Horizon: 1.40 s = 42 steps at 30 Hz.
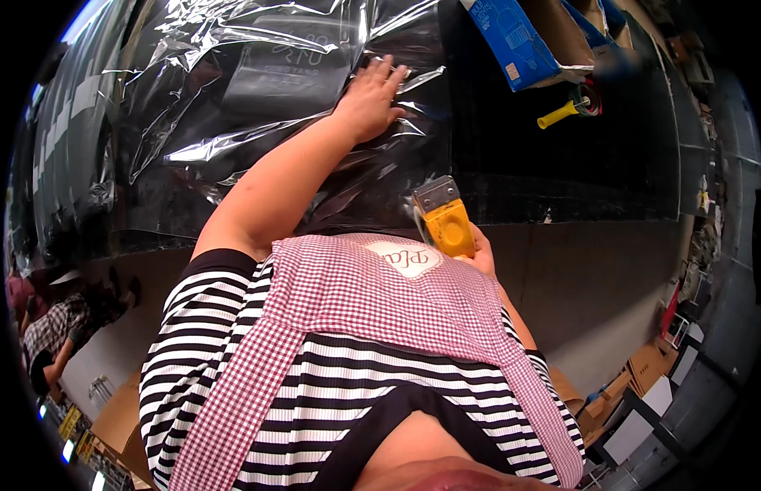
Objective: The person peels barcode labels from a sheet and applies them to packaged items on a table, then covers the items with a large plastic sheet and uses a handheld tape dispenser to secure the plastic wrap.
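My left hand lies on shiny clear plastic film, its fingers spread. Under the film is a flat dark package with pale print. Near the table's front edge, close to my apron, my right hand is closed around a yellow tape dispenser with a riveted dark metal plate at its far end. Something clear, blurred, shows along the dispenser's left side. Most of my right hand's fingers are hidden behind the dispenser.
An open blue cardboard box stands at the far right of the black table. Beside it lies a yellow-handled tool with a round red-and-black end. Stacked film-wrapped goods are at the left; another person is lower left.
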Each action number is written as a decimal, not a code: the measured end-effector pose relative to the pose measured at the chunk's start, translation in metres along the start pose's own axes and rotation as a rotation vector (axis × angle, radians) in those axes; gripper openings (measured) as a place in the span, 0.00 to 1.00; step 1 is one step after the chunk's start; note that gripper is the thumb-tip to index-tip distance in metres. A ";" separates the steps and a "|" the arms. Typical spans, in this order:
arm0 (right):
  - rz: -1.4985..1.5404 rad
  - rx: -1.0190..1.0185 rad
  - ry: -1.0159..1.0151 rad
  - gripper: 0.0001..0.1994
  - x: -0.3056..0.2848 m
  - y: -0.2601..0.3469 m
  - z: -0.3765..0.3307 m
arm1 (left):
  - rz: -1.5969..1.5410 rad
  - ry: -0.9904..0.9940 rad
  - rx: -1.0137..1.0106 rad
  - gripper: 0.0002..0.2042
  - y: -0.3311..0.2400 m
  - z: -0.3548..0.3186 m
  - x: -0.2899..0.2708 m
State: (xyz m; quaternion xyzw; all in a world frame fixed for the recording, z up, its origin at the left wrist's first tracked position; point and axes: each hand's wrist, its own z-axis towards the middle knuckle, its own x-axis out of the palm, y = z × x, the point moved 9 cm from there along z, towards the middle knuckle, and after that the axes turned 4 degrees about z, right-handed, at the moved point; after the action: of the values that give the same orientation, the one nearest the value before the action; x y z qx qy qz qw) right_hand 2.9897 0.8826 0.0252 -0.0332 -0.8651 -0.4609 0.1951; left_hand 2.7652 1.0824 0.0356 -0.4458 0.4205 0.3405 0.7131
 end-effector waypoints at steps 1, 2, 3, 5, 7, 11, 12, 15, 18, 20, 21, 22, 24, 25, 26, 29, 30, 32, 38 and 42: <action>-0.020 -0.026 0.013 0.26 -0.011 -0.004 0.000 | -0.070 -0.018 0.081 0.33 -0.005 -0.002 -0.016; -0.014 -0.044 0.026 0.26 -0.011 -0.005 -0.001 | -0.079 -0.173 0.218 0.30 -0.024 -0.014 -0.054; -0.035 -0.049 0.029 0.26 -0.011 -0.006 -0.002 | -0.158 -0.201 0.248 0.28 -0.026 -0.035 -0.080; -0.080 -0.075 0.061 0.27 0.001 -0.007 -0.005 | -0.185 -0.269 0.288 0.24 -0.007 -0.095 -0.132; -0.093 -0.077 0.050 0.30 0.016 -0.010 -0.017 | 0.030 -0.261 0.108 0.24 0.053 -0.165 -0.166; -0.098 -0.029 -0.018 0.34 0.046 -0.006 -0.031 | 0.379 -0.225 -0.432 0.43 0.164 -0.304 -0.219; -0.115 -0.014 -0.029 0.34 0.050 -0.003 -0.032 | 0.424 -0.150 -0.493 0.45 0.185 -0.330 -0.220; -0.160 -0.016 0.041 0.34 0.064 0.009 -0.025 | 0.184 -0.268 -0.840 0.49 0.222 -0.400 -0.208; -0.277 -0.072 0.095 0.33 0.059 0.031 -0.016 | 0.440 0.062 -0.933 0.46 0.208 -0.392 -0.150; -0.208 -0.213 0.091 0.32 0.062 0.063 -0.013 | 0.359 0.009 -0.982 0.46 0.199 -0.380 -0.136; -0.165 -0.284 0.115 0.32 0.068 0.079 -0.015 | 0.369 0.015 -1.007 0.47 0.194 -0.373 -0.131; -0.122 -0.354 0.139 0.32 0.075 0.094 -0.017 | 0.379 0.023 -1.033 0.47 0.188 -0.366 -0.126; -0.094 -0.469 0.346 0.27 0.110 0.114 -0.017 | 0.348 0.097 -1.066 0.48 0.168 -0.343 -0.114; -0.033 -0.458 0.470 0.28 0.126 0.117 -0.014 | 0.329 0.152 -1.062 0.47 0.154 -0.330 -0.109; 0.032 -0.446 0.594 0.28 0.139 0.117 -0.012 | 0.314 0.208 -1.055 0.47 0.138 -0.317 -0.105; -0.032 -0.208 0.655 0.31 0.169 0.073 0.013 | 0.292 0.338 -0.891 0.43 0.084 -0.284 -0.099; -0.137 -0.141 0.633 0.32 0.172 0.053 0.026 | 0.256 0.362 -0.842 0.42 0.074 -0.277 -0.094; -0.139 -0.061 0.561 0.30 0.180 0.015 0.047 | 0.151 0.360 -0.765 0.37 0.065 -0.265 -0.089; -0.374 -0.007 0.452 0.27 0.135 -0.015 0.057 | -1.264 -0.636 -1.047 0.23 0.135 -0.298 -0.106; -0.328 -0.080 0.434 0.26 0.127 -0.012 0.067 | -1.838 -1.294 -1.086 0.17 0.168 -0.369 -0.075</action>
State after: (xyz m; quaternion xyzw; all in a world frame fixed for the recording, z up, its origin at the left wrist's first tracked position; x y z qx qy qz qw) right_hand 2.8495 0.9144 0.0288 0.1990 -0.7779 -0.5167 0.2973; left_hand 2.4803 0.7966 -0.0474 -0.5619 -0.6690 0.0028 0.4865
